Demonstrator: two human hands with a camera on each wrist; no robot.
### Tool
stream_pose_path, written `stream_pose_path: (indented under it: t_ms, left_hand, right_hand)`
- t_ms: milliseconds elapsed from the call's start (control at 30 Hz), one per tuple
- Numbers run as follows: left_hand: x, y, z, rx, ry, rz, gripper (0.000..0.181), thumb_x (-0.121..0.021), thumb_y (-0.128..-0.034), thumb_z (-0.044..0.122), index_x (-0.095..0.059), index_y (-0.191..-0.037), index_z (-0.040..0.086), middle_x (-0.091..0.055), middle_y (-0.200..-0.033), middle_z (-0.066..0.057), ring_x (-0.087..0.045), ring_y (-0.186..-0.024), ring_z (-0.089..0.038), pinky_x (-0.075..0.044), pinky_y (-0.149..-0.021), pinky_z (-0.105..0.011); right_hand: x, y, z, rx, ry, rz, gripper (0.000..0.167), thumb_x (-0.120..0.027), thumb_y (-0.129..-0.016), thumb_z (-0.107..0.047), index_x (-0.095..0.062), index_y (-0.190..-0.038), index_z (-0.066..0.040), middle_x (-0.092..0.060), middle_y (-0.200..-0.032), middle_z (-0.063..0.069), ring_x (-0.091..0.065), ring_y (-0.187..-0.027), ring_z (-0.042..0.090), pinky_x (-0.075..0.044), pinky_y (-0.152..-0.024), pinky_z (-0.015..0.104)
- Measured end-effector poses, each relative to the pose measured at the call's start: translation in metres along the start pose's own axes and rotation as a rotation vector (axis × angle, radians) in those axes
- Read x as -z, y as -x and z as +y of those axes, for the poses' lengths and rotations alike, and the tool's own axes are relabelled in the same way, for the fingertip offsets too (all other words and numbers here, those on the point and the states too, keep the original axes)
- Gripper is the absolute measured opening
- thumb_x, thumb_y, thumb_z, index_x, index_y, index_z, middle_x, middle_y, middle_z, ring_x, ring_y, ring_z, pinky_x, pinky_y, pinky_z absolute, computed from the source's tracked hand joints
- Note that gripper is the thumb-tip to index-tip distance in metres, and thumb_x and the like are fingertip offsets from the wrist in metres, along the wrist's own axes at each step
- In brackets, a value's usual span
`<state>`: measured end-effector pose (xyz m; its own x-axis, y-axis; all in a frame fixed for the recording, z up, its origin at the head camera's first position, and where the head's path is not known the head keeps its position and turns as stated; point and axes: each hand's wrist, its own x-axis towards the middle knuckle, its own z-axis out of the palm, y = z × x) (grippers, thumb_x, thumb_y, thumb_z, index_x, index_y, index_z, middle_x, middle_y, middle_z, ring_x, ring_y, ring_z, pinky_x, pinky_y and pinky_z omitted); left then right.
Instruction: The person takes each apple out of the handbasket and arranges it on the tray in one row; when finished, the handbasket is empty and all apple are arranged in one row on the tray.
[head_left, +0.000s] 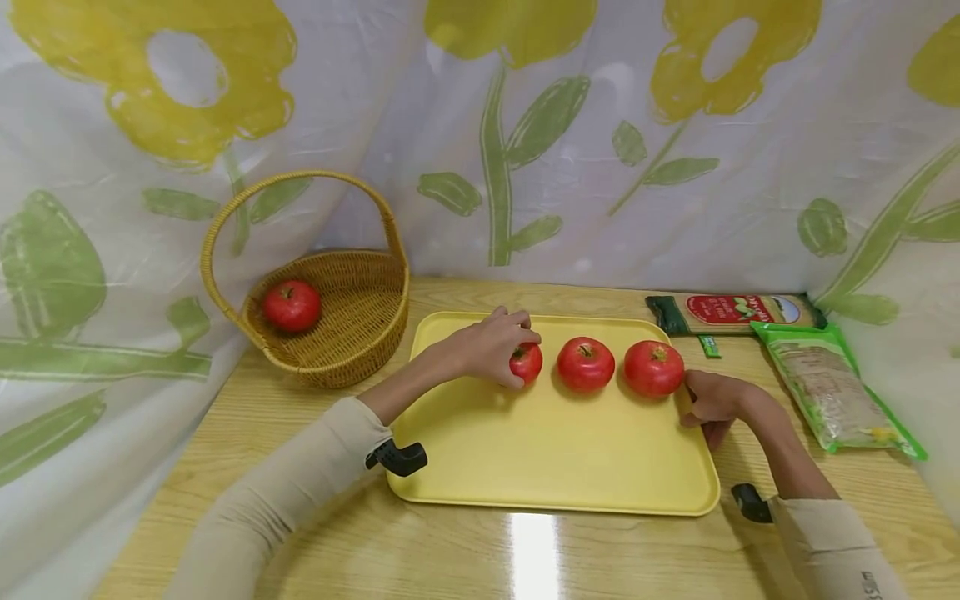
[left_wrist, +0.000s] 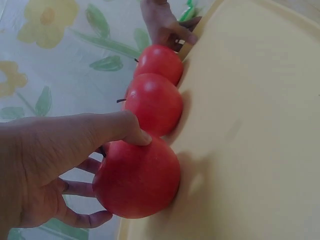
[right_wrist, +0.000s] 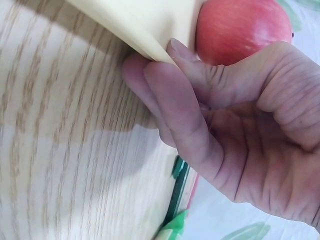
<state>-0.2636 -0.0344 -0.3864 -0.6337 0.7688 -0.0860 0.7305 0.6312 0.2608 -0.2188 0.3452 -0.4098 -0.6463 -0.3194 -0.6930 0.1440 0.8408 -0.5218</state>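
Note:
Three red apples stand in a row on a yellow tray (head_left: 555,450). Around the leftmost apple (left_wrist: 140,180), my left hand (head_left: 487,346) curls its fingers and thumb; in the head view the hand covers part of it. Beside it sit the middle apple (head_left: 586,365) and the right apple (head_left: 654,369). My right hand (head_left: 712,400) pinches the tray's right rim, thumb on the inside and fingers under the edge, as the right wrist view shows. That thumb lies close to the right apple (right_wrist: 242,30).
At the back left a wicker basket (head_left: 360,308) with a tall handle holds another red apple (head_left: 292,306). On the right lie a green-ended package (head_left: 735,314), a clear green-edged bag (head_left: 840,387) and a small green packet (head_left: 708,346). A flowered curtain (head_left: 390,125) hangs behind the wooden table (head_left: 420,550).

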Motion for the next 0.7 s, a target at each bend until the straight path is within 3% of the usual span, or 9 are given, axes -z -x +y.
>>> stream_pose_path:
  t_ms: [367, 700]
  left_hand:
    - [-0.0002, -0.0018, -0.0041, 0.033, 0.036, -0.023, 0.060, -0.078, -0.0872, 0.033, -0.066, -0.139, 0.007, -0.059, -0.133, -0.017, -0.055, -0.115, -0.036, -0.060, -0.093, -0.042]
    - [0.0012, -0.0009, -0.0042, 0.063, 0.072, -0.083, 0.064, -0.079, -0.0922, 0.035, -0.060, -0.147, 0.007, -0.057, -0.140, -0.016, -0.056, -0.122, -0.036, -0.056, -0.100, -0.042]
  right_hand:
    - [0.0001, -0.0022, 0.0013, 0.004, -0.029, -0.016, 0.052, -0.062, -0.101, 0.000, -0.030, -0.139, 0.014, -0.073, -0.103, 0.024, -0.078, -0.074, 0.033, -0.066, -0.067, 0.044]
    - [-0.0012, -0.0025, 0.0032, -0.002, -0.017, -0.011, 0.051, -0.063, -0.101, -0.002, -0.032, -0.138, 0.013, -0.072, -0.102, 0.021, -0.077, -0.070, 0.028, -0.065, -0.066, 0.042]
